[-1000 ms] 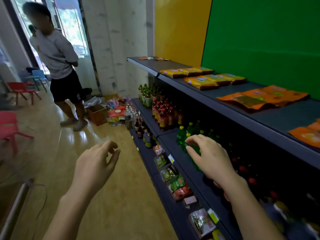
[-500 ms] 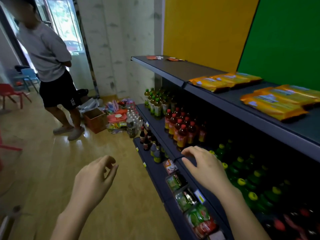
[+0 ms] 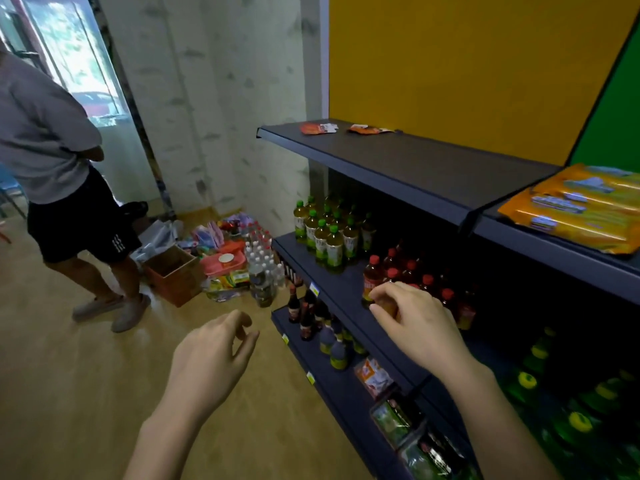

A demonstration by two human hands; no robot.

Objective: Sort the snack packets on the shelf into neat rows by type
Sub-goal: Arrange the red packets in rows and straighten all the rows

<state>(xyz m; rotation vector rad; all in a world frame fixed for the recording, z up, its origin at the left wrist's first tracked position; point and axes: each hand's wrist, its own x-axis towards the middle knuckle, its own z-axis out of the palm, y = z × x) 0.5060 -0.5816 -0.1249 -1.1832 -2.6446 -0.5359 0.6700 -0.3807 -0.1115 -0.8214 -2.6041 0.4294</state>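
Bystander: a person in a grey shirt and dark shorts stands far left on the wooden floor.
Cardboard box: open, on the floor near the person's feet, beside a heap of mixed goods.
Left hand: over the floor just left of the shelving, fingers loosely curled and relaxed, holding nothing.
Small packets: two, one red and one orange, lie flat and apart at the far end of the top shelf.
Green-capped bottles: upright in a cluster at the far end of the middle shelf.
Red-capped bottles: upright, just right of the green-capped ones.
Right hand: in front of the red-capped bottles at the middle shelf's edge, fingers bent and relaxed, with nothing visibly in them.
Orange snack packets: overlapping in a flat row on the top shelf, near right, well apart from both hands.
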